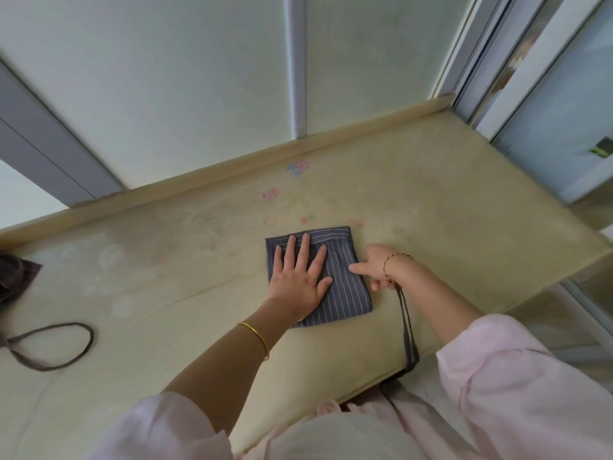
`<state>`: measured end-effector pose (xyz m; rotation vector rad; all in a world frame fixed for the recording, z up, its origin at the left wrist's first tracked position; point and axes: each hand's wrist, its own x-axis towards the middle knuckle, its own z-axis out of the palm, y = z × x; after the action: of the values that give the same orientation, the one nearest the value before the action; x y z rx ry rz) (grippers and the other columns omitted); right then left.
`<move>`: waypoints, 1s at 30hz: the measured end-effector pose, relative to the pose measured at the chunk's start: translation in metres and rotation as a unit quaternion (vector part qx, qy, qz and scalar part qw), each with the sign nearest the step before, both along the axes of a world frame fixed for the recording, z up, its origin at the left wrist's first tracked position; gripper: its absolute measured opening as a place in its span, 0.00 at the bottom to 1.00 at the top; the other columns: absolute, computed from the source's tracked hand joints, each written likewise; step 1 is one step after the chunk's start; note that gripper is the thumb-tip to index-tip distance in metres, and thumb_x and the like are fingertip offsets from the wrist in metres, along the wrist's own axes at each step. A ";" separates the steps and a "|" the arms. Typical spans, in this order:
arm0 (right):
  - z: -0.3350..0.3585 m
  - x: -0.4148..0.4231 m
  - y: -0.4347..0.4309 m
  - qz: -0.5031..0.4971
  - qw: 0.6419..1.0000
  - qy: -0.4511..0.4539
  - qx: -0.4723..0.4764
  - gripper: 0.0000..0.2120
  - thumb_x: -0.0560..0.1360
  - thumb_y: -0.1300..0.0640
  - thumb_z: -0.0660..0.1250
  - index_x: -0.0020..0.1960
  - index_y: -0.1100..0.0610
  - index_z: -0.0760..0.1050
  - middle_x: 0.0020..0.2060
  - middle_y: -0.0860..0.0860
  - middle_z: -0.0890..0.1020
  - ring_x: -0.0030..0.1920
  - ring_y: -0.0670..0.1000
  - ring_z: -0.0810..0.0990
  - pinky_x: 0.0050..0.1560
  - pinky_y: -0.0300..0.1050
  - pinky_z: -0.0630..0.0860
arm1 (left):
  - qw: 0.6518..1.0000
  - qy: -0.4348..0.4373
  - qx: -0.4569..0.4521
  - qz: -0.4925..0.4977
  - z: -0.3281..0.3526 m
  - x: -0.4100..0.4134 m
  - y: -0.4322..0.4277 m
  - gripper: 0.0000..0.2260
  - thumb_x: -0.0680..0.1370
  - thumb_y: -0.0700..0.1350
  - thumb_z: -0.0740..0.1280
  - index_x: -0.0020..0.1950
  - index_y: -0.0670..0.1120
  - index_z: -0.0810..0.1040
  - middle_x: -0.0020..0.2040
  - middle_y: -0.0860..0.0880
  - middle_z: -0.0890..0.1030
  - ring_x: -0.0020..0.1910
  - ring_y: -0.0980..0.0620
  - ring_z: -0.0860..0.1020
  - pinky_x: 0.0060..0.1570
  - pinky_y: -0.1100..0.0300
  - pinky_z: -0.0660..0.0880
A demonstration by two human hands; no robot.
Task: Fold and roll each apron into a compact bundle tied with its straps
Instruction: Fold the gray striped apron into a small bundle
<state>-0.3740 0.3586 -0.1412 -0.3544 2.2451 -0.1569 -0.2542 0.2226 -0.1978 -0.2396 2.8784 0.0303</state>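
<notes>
A grey pin-striped apron (348, 290) lies folded into a small rectangle on the beige table (199, 293). My left hand (298, 277) rests flat on its left half, fingers spread. At the apron's right edge my right hand (374, 268) has its index finger stretched onto the cloth, and its other fingers are curled around the apron's dark strap (408, 330). That strap runs from my right hand toward me and drops over the table's front edge.
A second dark apron (16, 277) lies bunched at the far left edge, its strap loop (56, 346) spread on the table. Faded stickers (297, 168) mark the surface near the back rim. A wall and window frames stand behind and to the right.
</notes>
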 end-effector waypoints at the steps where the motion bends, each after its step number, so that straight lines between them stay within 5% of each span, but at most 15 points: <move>1: 0.010 -0.009 0.004 0.022 0.999 -0.025 0.019 0.22 0.78 0.44 0.61 0.52 0.65 0.74 0.33 0.54 0.79 0.24 0.50 0.68 0.27 0.40 0.68 | 1.000 0.001 0.000 -0.001 0.001 0.000 0.000 0.29 0.79 0.63 0.38 0.77 0.52 0.35 0.77 0.44 0.35 0.75 0.40 0.36 0.73 0.41 0.39; 3: 0.028 -0.032 0.009 0.077 0.995 0.001 0.056 0.23 0.76 0.43 0.64 0.54 0.64 0.76 0.39 0.54 0.80 0.30 0.51 0.72 0.31 0.40 0.70 | 1.000 -0.002 0.002 0.001 0.000 0.000 0.000 0.29 0.79 0.63 0.38 0.77 0.53 0.35 0.77 0.44 0.35 0.75 0.40 0.35 0.73 0.41 0.39; 7: 0.048 -0.065 0.007 0.066 0.969 0.191 0.145 0.18 0.73 0.42 0.65 0.53 0.56 0.75 0.46 0.53 0.77 0.49 0.56 0.76 0.54 0.48 0.69 | 1.000 -0.007 0.001 0.001 0.000 -0.001 -0.001 0.29 0.79 0.63 0.38 0.76 0.53 0.34 0.77 0.44 0.35 0.75 0.40 0.35 0.73 0.41 0.39; 10: 0.040 -0.065 -0.010 0.071 0.940 0.329 0.056 0.16 0.77 0.47 0.60 0.60 0.55 0.73 0.56 0.55 0.77 0.58 0.58 0.74 0.57 0.52 0.69 | 1.000 -0.014 0.004 0.001 0.000 -0.001 -0.001 0.29 0.79 0.63 0.38 0.76 0.53 0.34 0.77 0.44 0.34 0.75 0.40 0.35 0.73 0.41 0.39; 13: 0.023 -0.049 -0.039 0.143 0.959 0.222 -0.101 0.20 0.78 0.52 0.60 0.69 0.57 0.69 0.66 0.57 0.73 0.64 0.58 0.72 0.63 0.51 0.70 | 1.000 -0.015 0.006 0.004 0.001 -0.002 0.000 0.29 0.79 0.63 0.38 0.77 0.53 0.35 0.77 0.44 0.35 0.75 0.40 0.35 0.73 0.41 0.40; 15: 0.004 -0.037 -0.053 0.207 0.965 0.147 -0.066 0.23 0.77 0.51 0.63 0.70 0.58 0.67 0.67 0.57 0.71 0.65 0.58 0.71 0.65 0.51 0.69 | 1.000 -0.016 0.013 0.002 0.002 -0.002 0.001 0.29 0.80 0.63 0.38 0.77 0.53 0.37 0.77 0.44 0.36 0.75 0.41 0.35 0.73 0.41 0.40; 17: -0.011 -0.032 -0.058 0.233 0.955 0.182 -0.020 0.21 0.76 0.50 0.66 0.66 0.57 0.70 0.63 0.57 0.71 0.61 0.58 0.72 0.61 0.52 0.72 | 1.000 -0.001 0.028 -0.008 0.004 0.000 -0.002 0.30 0.79 0.64 0.40 0.78 0.53 0.42 0.78 0.45 0.40 0.76 0.42 0.39 0.74 0.42 0.42; 20: -0.014 -0.031 -0.064 0.212 0.956 0.201 -0.020 0.24 0.73 0.52 0.70 0.65 0.59 0.69 0.61 0.57 0.72 0.60 0.58 0.72 0.60 0.51 0.73 | 0.993 0.075 0.091 0.005 0.015 0.001 -0.020 0.28 0.80 0.62 0.44 0.76 0.50 0.55 0.77 0.47 0.58 0.75 0.46 0.56 0.73 0.49 0.55; 23: -0.009 -0.034 -0.074 0.194 0.968 0.160 0.003 0.26 0.71 0.54 0.73 0.64 0.61 0.68 0.58 0.57 0.74 0.56 0.58 0.76 0.52 0.48 0.75 | 0.981 0.120 0.146 0.045 0.028 -0.015 -0.042 0.20 0.83 0.52 0.52 0.72 0.45 0.61 0.69 0.45 0.70 0.63 0.45 0.72 0.62 0.53 0.69; 28: 0.006 -0.040 -0.084 0.174 0.982 0.072 0.032 0.16 0.70 0.56 0.69 0.54 0.61 0.70 0.41 0.54 0.74 0.42 0.54 0.75 0.35 0.43 0.71 | 0.995 0.062 0.075 0.020 0.033 -0.037 -0.049 0.14 0.81 0.42 0.59 0.66 0.45 0.68 0.62 0.45 0.72 0.60 0.45 0.72 0.53 0.53 0.72; 30: 0.015 -0.046 -0.081 0.123 0.992 -0.005 -0.007 0.11 0.71 0.53 0.64 0.49 0.59 0.71 0.41 0.54 0.73 0.41 0.53 0.73 0.38 0.42 0.69 | 0.997 0.067 0.045 0.006 0.029 -0.035 -0.048 0.14 0.78 0.40 0.61 0.64 0.46 0.69 0.60 0.46 0.72 0.57 0.45 0.72 0.48 0.54 0.73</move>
<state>-0.4203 0.2781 -0.1258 -0.6320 2.1699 -0.0427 -0.2889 0.1743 -0.1686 -0.2453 2.9992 0.1851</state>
